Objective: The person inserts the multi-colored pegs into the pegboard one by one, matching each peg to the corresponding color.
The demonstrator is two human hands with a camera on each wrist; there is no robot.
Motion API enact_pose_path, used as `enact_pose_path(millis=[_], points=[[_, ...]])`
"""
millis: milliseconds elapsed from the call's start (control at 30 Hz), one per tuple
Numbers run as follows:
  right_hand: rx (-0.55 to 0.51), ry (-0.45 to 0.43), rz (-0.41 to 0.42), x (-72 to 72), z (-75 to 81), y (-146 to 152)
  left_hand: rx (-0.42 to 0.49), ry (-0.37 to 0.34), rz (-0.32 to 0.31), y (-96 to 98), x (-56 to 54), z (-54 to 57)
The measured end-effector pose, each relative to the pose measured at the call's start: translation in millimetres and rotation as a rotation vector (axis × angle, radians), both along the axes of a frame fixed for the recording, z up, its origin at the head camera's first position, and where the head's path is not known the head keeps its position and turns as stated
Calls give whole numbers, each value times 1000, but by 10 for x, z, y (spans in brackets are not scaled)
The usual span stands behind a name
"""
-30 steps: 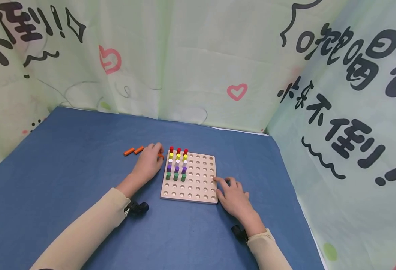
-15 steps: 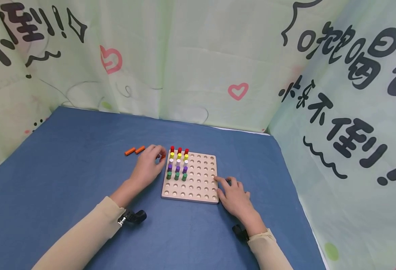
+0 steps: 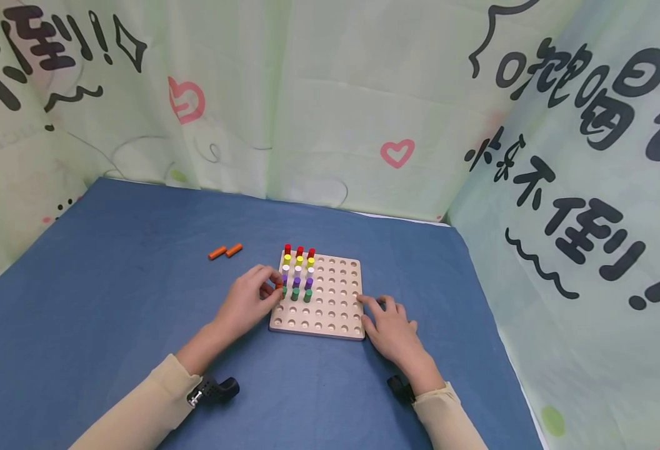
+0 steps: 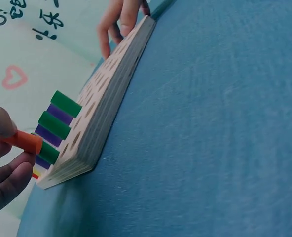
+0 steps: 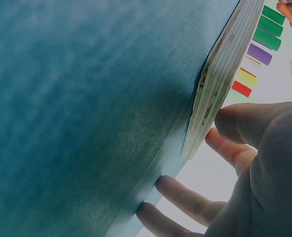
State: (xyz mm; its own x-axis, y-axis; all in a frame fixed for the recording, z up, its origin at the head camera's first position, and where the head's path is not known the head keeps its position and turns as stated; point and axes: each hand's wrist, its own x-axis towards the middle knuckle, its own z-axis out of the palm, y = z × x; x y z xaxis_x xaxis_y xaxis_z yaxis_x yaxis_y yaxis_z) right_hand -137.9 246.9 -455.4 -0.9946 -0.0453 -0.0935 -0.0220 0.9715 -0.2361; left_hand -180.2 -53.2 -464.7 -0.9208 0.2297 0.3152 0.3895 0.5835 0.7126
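My left hand (image 3: 251, 297) pinches an orange peg (image 4: 25, 141) between thumb and fingers, over the left edge of a wooden pegboard (image 3: 286, 315). In the left wrist view the peg is tilted, its end close beside a green peg (image 4: 50, 153); whether they touch I cannot tell. Red (image 3: 299, 251), yellow (image 3: 299, 260), white (image 3: 298, 271), purple (image 3: 309, 284) and green pegs (image 3: 307, 296) stand in rows of three in the board's left columns. At the board's right edge rests my right hand (image 3: 392, 331), its thumb (image 5: 239, 121) against the side and its other fingers spread.
Two loose orange pegs (image 3: 217, 253) lie end to end on the blue tablecloth (image 3: 139, 250), left of the board's far corner. Printed curtains (image 3: 330, 94) stand behind and at the sides. Bare holes fill the board's right part and front rows.
From the board's far left corner, my left hand has come toward me with the orange peg, down to the green row at the left edge. My right hand has stayed in place.
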Motion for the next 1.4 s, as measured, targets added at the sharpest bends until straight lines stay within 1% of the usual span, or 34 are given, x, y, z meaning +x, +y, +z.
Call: enact_pose_path(millis=[200,367,533,733,900,1000,1200,1400], points=[[-4,-12,-3,6,5,-6,17,-28,-20,18,54,-42],[-2,-17,-4,6,-8,-6,13,-44,-38,17,74,-88],[2,-13,-5,4,-21,-4,7,-58,-54,12,83,-103],[6,-10,-3,4,-19,-4,-27,-46,-42,26,97,-92],[6,-11,-6,7,-7,-2,-46,-41,-55,37,123,-107],[6,-11,-9,10,0,0,-44,-49,-58,43,132,-124],[6,-15,-8,9,4,-1,-39,-63,-43,45,135,-140],[7,-13,-10,2,1,-2,-41,-52,-57,27,117,-157]])
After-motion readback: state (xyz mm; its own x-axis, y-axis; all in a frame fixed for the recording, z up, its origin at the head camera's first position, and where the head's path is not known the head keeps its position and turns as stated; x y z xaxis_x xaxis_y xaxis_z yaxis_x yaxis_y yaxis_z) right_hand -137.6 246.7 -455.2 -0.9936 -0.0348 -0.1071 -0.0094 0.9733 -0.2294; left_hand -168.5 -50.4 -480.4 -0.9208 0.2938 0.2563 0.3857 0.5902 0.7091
